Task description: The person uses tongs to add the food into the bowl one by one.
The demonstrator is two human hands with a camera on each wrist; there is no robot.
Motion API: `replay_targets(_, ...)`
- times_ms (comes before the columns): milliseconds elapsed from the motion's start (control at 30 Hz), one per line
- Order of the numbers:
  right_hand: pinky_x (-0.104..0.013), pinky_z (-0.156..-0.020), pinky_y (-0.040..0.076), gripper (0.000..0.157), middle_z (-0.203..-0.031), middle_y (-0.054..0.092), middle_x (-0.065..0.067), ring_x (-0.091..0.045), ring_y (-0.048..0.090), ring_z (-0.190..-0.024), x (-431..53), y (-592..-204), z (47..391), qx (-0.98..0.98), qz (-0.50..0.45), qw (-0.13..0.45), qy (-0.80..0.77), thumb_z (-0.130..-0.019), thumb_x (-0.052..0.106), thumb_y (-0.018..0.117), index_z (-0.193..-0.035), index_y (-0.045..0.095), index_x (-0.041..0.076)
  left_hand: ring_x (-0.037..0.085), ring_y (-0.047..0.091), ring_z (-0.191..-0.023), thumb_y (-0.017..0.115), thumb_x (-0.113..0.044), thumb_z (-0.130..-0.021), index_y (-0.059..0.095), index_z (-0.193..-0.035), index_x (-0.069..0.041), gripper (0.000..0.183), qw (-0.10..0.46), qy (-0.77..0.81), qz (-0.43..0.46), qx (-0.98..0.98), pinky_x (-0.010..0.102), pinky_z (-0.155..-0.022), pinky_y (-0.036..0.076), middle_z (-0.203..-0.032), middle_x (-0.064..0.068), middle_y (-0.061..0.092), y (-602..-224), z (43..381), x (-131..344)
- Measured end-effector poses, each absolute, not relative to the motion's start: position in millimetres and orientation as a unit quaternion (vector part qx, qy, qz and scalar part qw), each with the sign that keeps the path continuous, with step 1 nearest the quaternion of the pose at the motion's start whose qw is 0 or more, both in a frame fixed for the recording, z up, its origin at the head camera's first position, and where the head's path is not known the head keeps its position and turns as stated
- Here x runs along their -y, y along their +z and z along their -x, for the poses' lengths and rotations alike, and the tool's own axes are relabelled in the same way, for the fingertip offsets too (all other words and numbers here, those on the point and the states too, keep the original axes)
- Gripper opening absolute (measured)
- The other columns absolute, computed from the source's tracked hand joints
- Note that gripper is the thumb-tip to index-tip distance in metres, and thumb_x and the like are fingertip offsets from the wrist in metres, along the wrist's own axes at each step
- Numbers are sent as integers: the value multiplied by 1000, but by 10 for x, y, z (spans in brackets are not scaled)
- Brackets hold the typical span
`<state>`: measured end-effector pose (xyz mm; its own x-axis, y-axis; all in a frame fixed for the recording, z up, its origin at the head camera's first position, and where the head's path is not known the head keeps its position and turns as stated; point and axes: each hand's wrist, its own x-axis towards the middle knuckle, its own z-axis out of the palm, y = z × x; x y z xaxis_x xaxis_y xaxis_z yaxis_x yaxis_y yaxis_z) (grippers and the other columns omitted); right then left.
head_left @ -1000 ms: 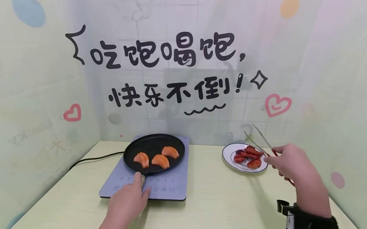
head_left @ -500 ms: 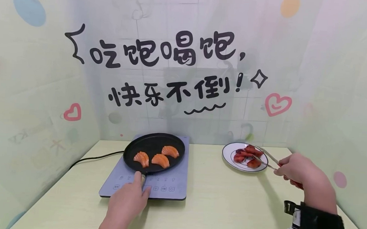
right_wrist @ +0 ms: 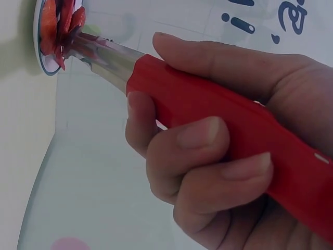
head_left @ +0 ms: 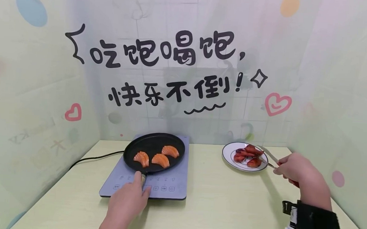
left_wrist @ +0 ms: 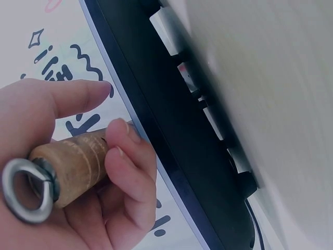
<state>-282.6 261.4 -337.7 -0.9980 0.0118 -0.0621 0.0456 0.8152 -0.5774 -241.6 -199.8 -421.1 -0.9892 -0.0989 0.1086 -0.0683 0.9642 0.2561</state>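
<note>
My left hand (head_left: 127,199) grips the wooden handle (left_wrist: 78,164) of a black frying pan (head_left: 154,144), fingers curled round it below a metal hanging ring (left_wrist: 28,190). Three orange salmon slices (head_left: 160,160) lie in the pan. On the right, my right hand (head_left: 298,170) holds metal tongs with red handles (right_wrist: 203,107). Their tips reach into glossy red-brown meat pieces (head_left: 245,154), perhaps chicken, on a white plate (head_left: 227,160) with a dark rim line. Whether the tips pinch a piece cannot be told.
Beneath the pan lies a flat bluish induction cooker (head_left: 178,180), its black cord (head_left: 97,157) running off to the left. A pale wooden table (head_left: 213,206) carries everything. Printed curtains (head_left: 201,129) enclose the back and sides.
The tongs have come down from above the plate to the meat, and my right hand has lowered and shifted right. The left hand and pan have stayed put.
</note>
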Motion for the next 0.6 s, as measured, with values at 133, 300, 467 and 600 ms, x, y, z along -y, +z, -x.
replay_targets(133, -29, -50, 41, 34, -60, 53, -1, -13, 48, -49, -2595, -3404, 2850, -955, -10, 26, -295, -83, 13, 67, -109, 62, -9, 21, 49, -52, 57, -41, -94, 36, -135, -3, 60, 61, -125, -41, 989, 38, -42, 37, -68, 11, 58, -4214, 2418, 2000)
replay_targets(300, -29, -48, 40, 25, -60, 52, -2, -14, 47, -49, -2564, -3448, 2892, -960, -14, 24, -279, -84, 13, 67, -102, 65, -4, 21, 48, -51, 58, -40, -94, 36, -135, -3, 59, 61, -123, -43, 990, 37, -42, 36, -65, 9, 55, -4210, 2412, 1995)
replay_targets(467, -29, -47, 39, 21, -56, 48, 0, -13, 45, -48, -2535, -3486, 2928, -968, -11, 19, -251, -84, 16, 67, -98, 67, 0, 21, 48, -51, 58, -40, -94, 36, -133, -4, 57, 60, -121, -43, 990, 36, -42, 36, -63, 8, 53, -4208, 2407, 1993)
replay_targets(600, -30, -47, 38, 18, -54, 44, 1, -14, 44, -46, -2495, -3514, 2955, -973, -2, 12, -232, -83, 15, 66, -95, 68, 2, 21, 48, -51, 58, -40, -94, 37, -133, -4, 57, 62, -118, -43, 990, 36, -42, 36, -64, 8, 54, -4211, 2408, 1993)
